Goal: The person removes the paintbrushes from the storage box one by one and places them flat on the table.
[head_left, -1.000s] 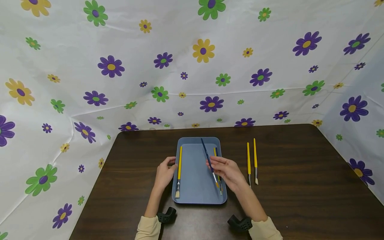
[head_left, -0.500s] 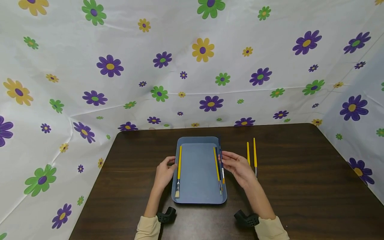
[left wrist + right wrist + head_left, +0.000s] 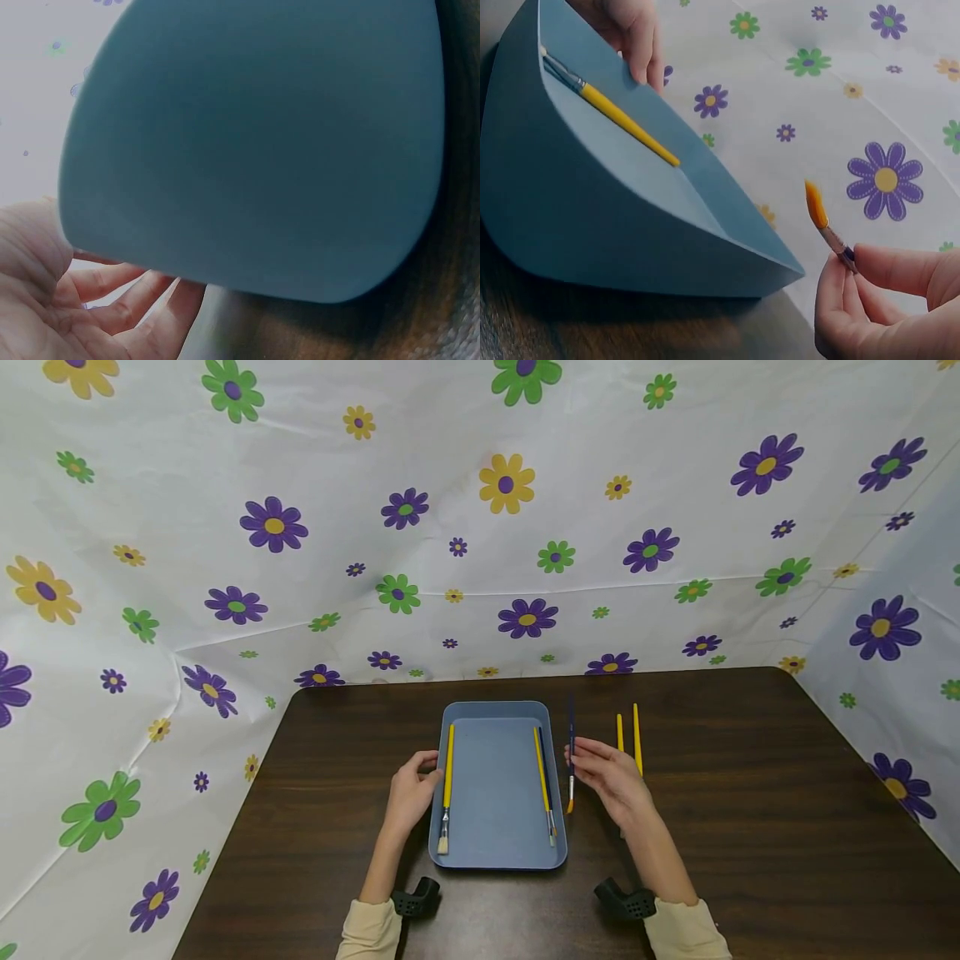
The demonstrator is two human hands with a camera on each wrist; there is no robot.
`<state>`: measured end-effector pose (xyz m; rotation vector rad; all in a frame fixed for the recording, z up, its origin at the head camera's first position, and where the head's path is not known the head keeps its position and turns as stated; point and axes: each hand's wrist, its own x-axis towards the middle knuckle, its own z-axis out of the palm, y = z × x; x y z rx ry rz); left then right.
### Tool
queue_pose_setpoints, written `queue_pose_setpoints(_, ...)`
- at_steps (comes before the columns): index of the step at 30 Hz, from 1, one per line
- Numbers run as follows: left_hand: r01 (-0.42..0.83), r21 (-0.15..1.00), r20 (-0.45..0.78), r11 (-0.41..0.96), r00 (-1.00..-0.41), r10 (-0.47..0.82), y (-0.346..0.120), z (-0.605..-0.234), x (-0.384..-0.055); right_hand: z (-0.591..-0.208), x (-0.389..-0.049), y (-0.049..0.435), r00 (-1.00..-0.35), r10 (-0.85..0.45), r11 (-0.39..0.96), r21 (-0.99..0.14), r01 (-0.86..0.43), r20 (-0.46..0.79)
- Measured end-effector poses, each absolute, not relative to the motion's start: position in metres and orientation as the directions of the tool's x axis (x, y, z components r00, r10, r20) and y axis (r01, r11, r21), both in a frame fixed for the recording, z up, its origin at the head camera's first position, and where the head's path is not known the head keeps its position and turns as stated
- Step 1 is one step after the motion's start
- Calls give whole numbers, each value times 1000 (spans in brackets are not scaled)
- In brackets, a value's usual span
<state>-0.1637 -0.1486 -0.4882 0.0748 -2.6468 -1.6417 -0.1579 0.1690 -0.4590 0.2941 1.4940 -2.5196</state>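
Note:
My right hand (image 3: 611, 777) pinches a dark blue paintbrush (image 3: 572, 768) between thumb and fingers, just right of the tray. Its orange bristles (image 3: 815, 204) point toward me, and the right wrist view shows thumb and fingertips near its metal collar. My left hand (image 3: 411, 793) holds the left rim of the blue-grey tray (image 3: 495, 860), thumb at the rim. Inside, a yellow paintbrush (image 3: 449, 768) lies along the left wall. Another yellow paintbrush (image 3: 541, 768) and a dark paintbrush (image 3: 547, 760) lie together along the right wall. The left wrist view shows mostly the tray's outer wall (image 3: 255, 150).
Two yellow paintbrushes, a shorter one (image 3: 620, 731) and a longer one (image 3: 637, 735), lie on the dark wooden table (image 3: 765, 827) right of the tray, partly hidden by my right hand. A flowered white cloth (image 3: 450, 635) hangs behind the table.
My right hand has carried the blue paintbrush rightward from above the tray, over its right rim, to beside it. The brush has turned more upright in view. My left hand stays put.

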Motion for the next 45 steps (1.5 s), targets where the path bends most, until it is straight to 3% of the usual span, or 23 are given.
queue_pose_setpoints(7,-27,894,-3,447,-999,-54,-149,-487,-163,-466,-159,173,-950,62,-383,-886,261,-307)
queue_pose_setpoints(22,-23,899,-3,438,-999,-48,-149,-486,-163,-472,-157,177,-946,206,59,-962,267,-250)
queue_pose_setpoints(25,-25,899,-4,438,-999,-50,-149,-486,-163,-475,-157,176,-956,240,253,-940,228,-167)
queue_pose_setpoints(30,-31,899,-7,438,-998,-56,-149,-487,-163,-480,-156,173,-964,265,558,-812,169,-19)
queue_pose_setpoints(45,-17,902,2,430,-999,-44,-149,-488,-163,-479,-154,172,-972,217,678,-730,89,84)
